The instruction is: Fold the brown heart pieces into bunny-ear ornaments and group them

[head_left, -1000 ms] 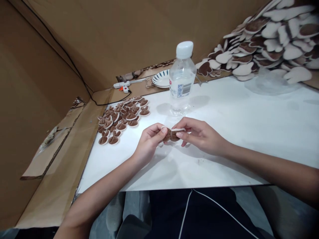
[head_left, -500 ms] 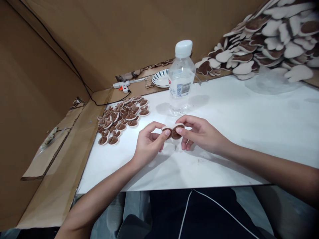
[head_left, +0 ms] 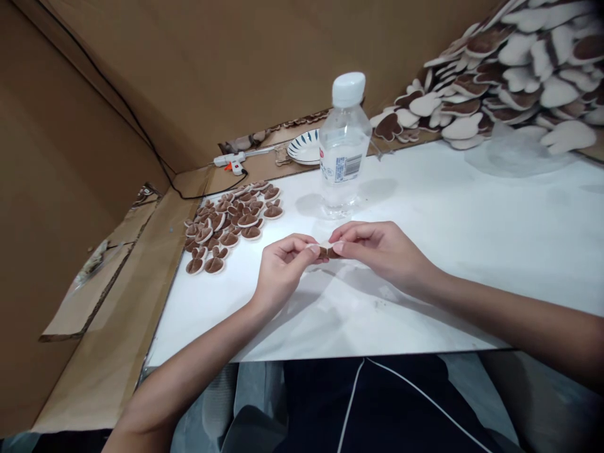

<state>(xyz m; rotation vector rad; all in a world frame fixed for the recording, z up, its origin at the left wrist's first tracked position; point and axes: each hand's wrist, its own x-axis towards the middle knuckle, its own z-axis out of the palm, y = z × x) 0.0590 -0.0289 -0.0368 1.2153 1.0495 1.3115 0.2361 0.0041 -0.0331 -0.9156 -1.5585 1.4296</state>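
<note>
Both hands meet over the white counter (head_left: 425,207), just above its surface, pinching one small brown-and-cream fuzzy ear-shaped piece (head_left: 327,251) between them. Left hand (head_left: 282,272): thumb + forefinger tips closed on the piece's left end, other fingers curled under. Right hand (head_left: 377,250): fingertips pressed on the right end from above, thumb below, mostly hidden. Piece is largely covered by the fingers; only a sliver of brown w/ a pale edge shows, so exact shape can't be told.

Just behind the hands stands a clear plastic water bottle w/ white cap (head_left: 344,148), upright, apart from them. To the left on the counter lies a cluster of small brown-and-cream ear pieces (head_left: 229,226), laid flat, near the counter's left edge. Behind the bottle, a white dish w/ dark blue stripe pattern (head_left: 304,148), and left of it a white glue gun w/ orange trigger (head_left: 231,162), black cord (head_left: 141,135) running up the brown cardboard wall (head_left: 212,63). Far right corner: big heap of larger brown-and-cream plush pieces (head_left: 514,69) piled against the wall, w/ a clear plastic bag (head_left: 514,154) just below it.
</note>
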